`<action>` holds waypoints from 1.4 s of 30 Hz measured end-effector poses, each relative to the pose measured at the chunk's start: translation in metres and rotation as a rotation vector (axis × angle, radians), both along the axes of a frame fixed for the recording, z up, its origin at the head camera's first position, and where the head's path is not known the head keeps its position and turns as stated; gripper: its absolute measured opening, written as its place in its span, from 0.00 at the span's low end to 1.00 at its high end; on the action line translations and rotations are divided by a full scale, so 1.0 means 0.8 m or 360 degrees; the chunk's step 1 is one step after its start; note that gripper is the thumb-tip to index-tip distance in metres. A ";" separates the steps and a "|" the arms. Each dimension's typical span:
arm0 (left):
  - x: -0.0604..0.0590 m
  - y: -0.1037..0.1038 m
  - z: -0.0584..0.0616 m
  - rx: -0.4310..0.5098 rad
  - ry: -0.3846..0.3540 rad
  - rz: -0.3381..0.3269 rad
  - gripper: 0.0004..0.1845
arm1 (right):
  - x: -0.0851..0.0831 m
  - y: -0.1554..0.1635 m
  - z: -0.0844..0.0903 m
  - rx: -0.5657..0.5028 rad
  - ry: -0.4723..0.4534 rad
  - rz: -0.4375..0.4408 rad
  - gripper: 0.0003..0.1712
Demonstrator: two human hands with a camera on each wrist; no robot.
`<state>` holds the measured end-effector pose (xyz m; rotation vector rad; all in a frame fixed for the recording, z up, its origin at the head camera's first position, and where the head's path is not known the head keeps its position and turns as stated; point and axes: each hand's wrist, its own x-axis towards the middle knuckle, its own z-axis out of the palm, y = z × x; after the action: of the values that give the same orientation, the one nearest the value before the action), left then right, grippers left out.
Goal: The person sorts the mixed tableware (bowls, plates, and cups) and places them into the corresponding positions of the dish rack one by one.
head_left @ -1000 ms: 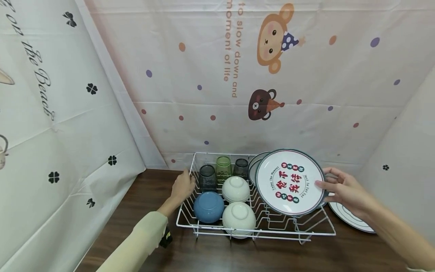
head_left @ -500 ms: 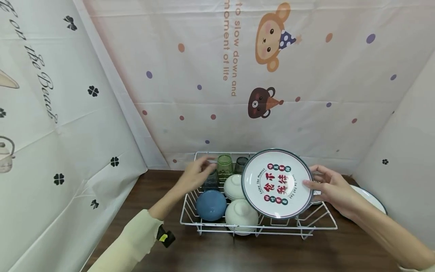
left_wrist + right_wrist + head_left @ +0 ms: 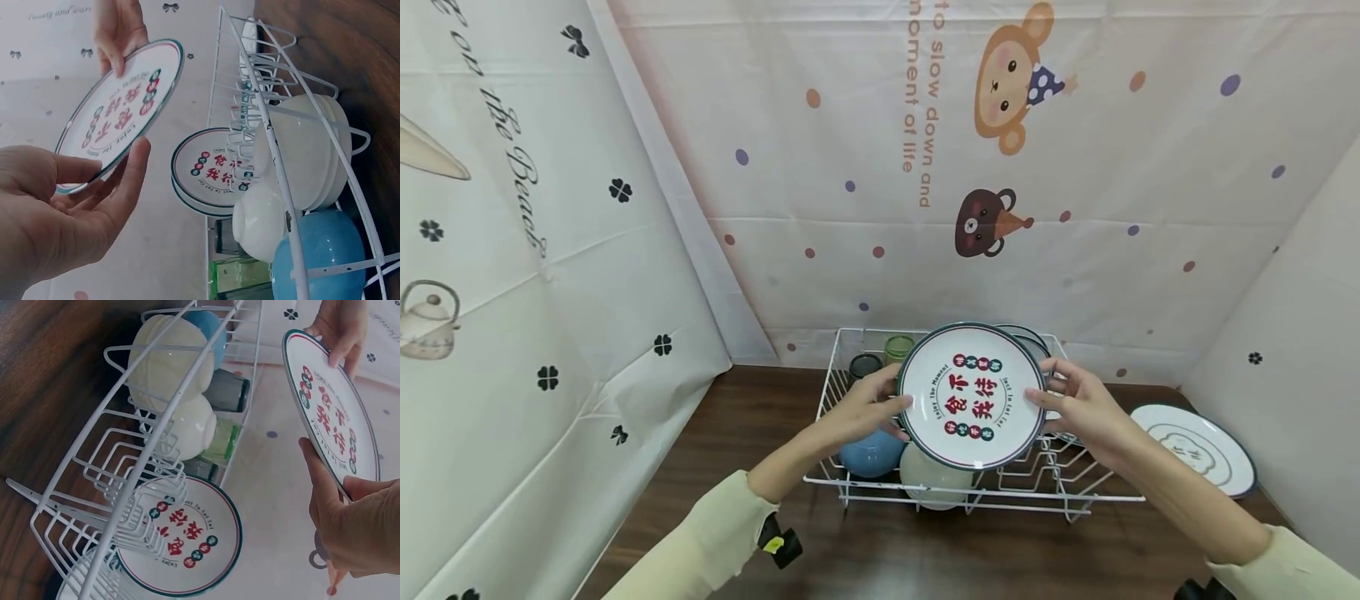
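1. Printed plate (image 3: 973, 395): held upright above the white wire rack (image 3: 1060, 492).
2. Left hand (image 3: 867, 406): pinches the rim at 9 o'clock.
3. Right hand (image 3: 1077, 406): pinches the rim at 3 o'clock.
4. Blue bowl (image 3: 869, 452): in the rack, at 7 o'clock of the plate.

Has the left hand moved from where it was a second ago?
Yes. The left hand has left the rack's left rim and moved right, over the bowls, now gripping the left edge of the printed plate that the right hand also holds.

Glossy plate (image 3: 973, 396), white wire rack (image 3: 1060, 483), dark wood table (image 3: 925, 550)
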<state>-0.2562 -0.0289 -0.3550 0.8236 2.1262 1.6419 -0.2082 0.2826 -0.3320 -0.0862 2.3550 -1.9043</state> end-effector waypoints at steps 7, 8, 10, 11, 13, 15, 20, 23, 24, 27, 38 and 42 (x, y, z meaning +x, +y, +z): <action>-0.006 0.013 0.005 0.0017 -0.0071 0.0185 0.29 | -0.011 0.010 -0.010 -0.0012 -0.0008 0.0016 0.12; -0.007 0.015 0.005 0.0012 -0.0084 0.0218 0.29 | -0.012 0.011 -0.011 -0.0012 -0.0007 0.0026 0.13; -0.009 0.019 0.006 0.0024 -0.0109 0.0281 0.29 | -0.015 0.014 -0.015 -0.0004 -0.0010 0.0049 0.19; -0.010 0.022 0.006 0.0035 -0.0116 0.0314 0.28 | -0.017 0.015 -0.017 0.0010 -0.0015 0.0059 0.23; -0.012 0.027 0.008 0.0053 -0.0104 0.0365 0.28 | -0.020 0.020 -0.019 0.0046 -0.0029 0.0086 0.31; -0.014 0.032 0.010 0.0065 -0.0049 0.0401 0.27 | -0.022 0.028 -0.021 0.0093 -0.0031 0.0106 0.39; -0.024 0.041 0.016 0.0004 0.0305 0.0475 0.25 | -0.025 0.067 -0.036 0.0546 0.0265 0.0031 0.38; -0.041 0.049 0.024 -0.0064 0.0587 0.0519 0.23 | -0.029 0.099 -0.061 0.1006 0.0522 -0.0149 0.30; -0.047 0.053 0.027 -0.0095 0.0678 0.0533 0.22 | -0.031 0.109 -0.071 0.1126 0.0573 -0.0205 0.28; -0.064 0.065 0.035 -0.0190 0.0922 0.0589 0.20 | -0.033 0.131 -0.100 0.1263 0.0577 -0.0260 0.27; -0.107 0.120 0.022 -0.0448 0.1184 0.0563 0.19 | -0.028 0.126 -0.156 0.1086 0.0205 -0.0219 0.32; -0.115 0.132 0.013 -0.0528 0.1217 0.0541 0.19 | -0.026 0.120 -0.159 0.0896 0.0099 -0.0220 0.32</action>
<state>-0.3484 0.0765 -0.3444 1.1501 3.0982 1.1350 -0.2290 0.3783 -0.4588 0.0689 2.9031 -1.2253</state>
